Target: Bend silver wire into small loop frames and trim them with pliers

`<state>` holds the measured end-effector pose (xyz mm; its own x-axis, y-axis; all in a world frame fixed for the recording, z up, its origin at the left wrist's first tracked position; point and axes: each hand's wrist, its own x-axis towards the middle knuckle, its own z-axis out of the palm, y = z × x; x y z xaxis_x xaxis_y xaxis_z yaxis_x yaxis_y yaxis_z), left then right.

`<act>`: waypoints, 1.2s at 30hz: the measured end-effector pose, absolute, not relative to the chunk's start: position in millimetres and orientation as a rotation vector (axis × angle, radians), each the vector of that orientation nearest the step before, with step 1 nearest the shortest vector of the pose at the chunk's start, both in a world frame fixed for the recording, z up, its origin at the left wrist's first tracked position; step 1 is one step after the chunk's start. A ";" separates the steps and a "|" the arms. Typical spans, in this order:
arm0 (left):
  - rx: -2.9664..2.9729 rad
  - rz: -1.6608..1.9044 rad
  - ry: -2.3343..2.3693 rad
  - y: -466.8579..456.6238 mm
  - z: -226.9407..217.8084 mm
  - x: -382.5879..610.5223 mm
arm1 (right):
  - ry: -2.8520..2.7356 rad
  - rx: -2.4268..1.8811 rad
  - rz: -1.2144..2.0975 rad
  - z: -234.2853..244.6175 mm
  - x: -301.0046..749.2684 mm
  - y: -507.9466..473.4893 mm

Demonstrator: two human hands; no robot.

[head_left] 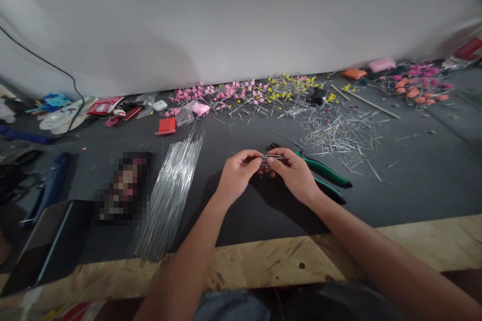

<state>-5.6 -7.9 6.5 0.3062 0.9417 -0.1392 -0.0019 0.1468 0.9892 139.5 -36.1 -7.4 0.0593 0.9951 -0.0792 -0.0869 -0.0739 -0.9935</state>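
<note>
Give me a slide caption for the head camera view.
Left hand and right hand hold thin metal pieces near green-handled pliers and a bundle of wires.

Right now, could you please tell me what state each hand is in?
Left hand: closed, pinching thin wire pieces between thumb and fingers.
Right hand: closed, pinching the same wire pieces.

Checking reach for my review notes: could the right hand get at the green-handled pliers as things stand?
Probably yes: the pliers appear close to the right hand, handles largely uncovered, though it would likely need to release the thin metal pieces both hands hold.
</note>
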 end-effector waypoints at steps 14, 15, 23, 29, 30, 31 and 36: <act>1.001 0.755 0.907 -4.5 2.9 -7.4 | -1.130 -1.246 1.226 -11.5 141.1 -37.5; 0.996 0.752 0.908 -4.7 3.2 -6.9 | -1.130 -1.254 1.214 -12.1 140.8 -37.3; 0.957 0.810 0.920 -6.7 2.6 -3.2 | -1.163 -1.311 1.134 -12.4 136.8 -37.5; 1.019 0.872 0.955 -8.2 -2.8 1.3 | -1.200 -1.339 1.061 -13.5 134.4 -37.4; 1.049 0.876 0.957 -8.2 -3.6 1.3 | -1.207 -1.340 1.053 -13.2 134.0 -37.5; 1.086 0.872 0.958 -8.1 -4.1 0.9 | -1.212 -1.338 1.047 -12.8 133.6 -37.7; 1.244 0.812 0.950 -5.6 -2.8 -4.9 | -1.215 -1.330 1.065 -11.9 132.8 -39.5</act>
